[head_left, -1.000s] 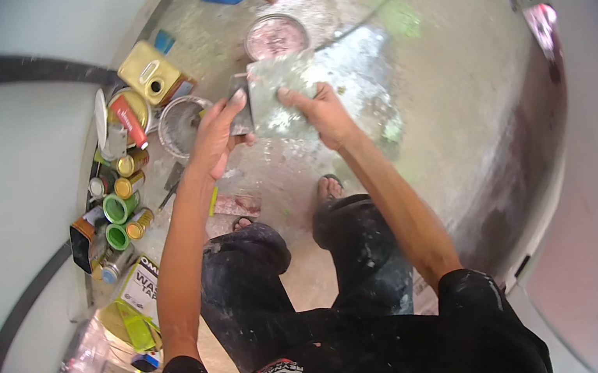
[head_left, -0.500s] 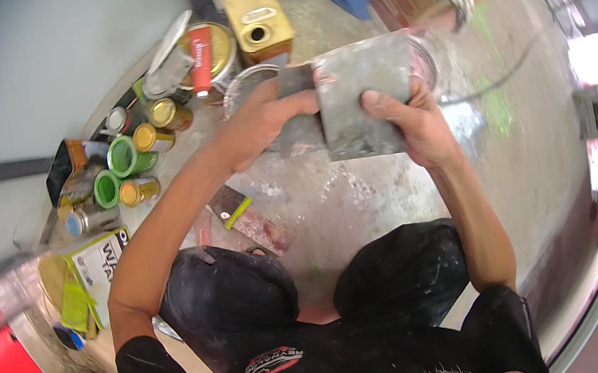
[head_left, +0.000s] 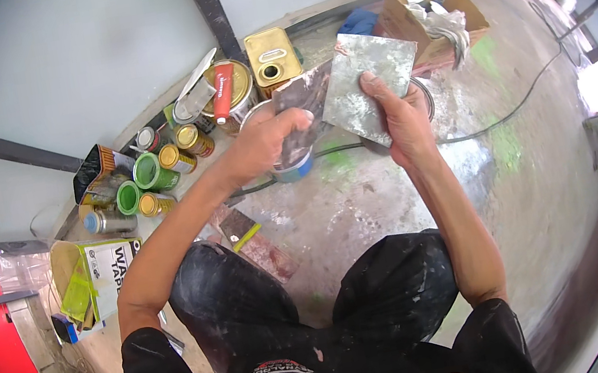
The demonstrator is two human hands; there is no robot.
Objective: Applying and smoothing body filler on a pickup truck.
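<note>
In my left hand (head_left: 261, 147) is a dark, smeared flat plate (head_left: 303, 95), gripped by its near edge with the thumb on top. My right hand (head_left: 405, 121) pinches a square grey metal plate (head_left: 364, 81), its thumb on the mottled face and the fingers behind. The two plates are side by side and tilted, with their edges close together or overlapping; I cannot tell if they touch. An open can with a blue band (head_left: 294, 169) shows below the dark plate. Behind my right hand is the rim of another can (head_left: 427, 98), mostly hidden.
On the left stand several small tins, including a green one (head_left: 154, 173), and a yellow metal canister (head_left: 272, 56). A red tube (head_left: 223, 92) lies on a larger tin. Farther right is a cardboard box (head_left: 471, 11) of crumpled paper. A hose (head_left: 495, 126) crosses the floor; a stained board (head_left: 262, 252) lies near my knees.
The plates have been overlapped less and tilted, the square one turning clockwise in my right hand. The dark plate now shows more of its face, and the blue-banded can has come into sight.
</note>
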